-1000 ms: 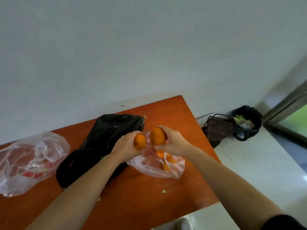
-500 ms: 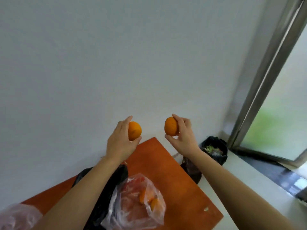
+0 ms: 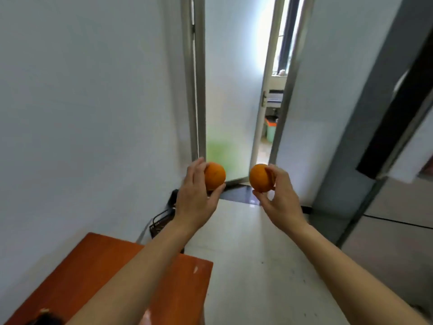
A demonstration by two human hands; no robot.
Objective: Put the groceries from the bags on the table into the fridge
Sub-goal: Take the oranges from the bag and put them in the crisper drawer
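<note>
My left hand (image 3: 195,198) grips one orange (image 3: 215,175) and my right hand (image 3: 280,195) grips a second orange (image 3: 260,177). Both are held up at chest height, a little apart, out past the end of the orange-brown table (image 3: 98,266). Only the table's end shows at the lower left, and a dark scrap of the black bag (image 3: 44,316) peeks in at the bottom edge. A tall grey appliance (image 3: 398,195) that may be the fridge stands at the right, its doors shut.
A dark basket (image 3: 161,222) stands on the floor by the wall just beyond the table. Ahead is a doorway (image 3: 234,102) with a half-open door, a green bin (image 3: 270,130) visible beyond it. Pale tiled floor (image 3: 257,266) runs between table and appliance.
Both hands lifted the oranges out of the clear bag and raised them. The view swung right and up from the table toward the doorway; the bags have dropped out of sight.
</note>
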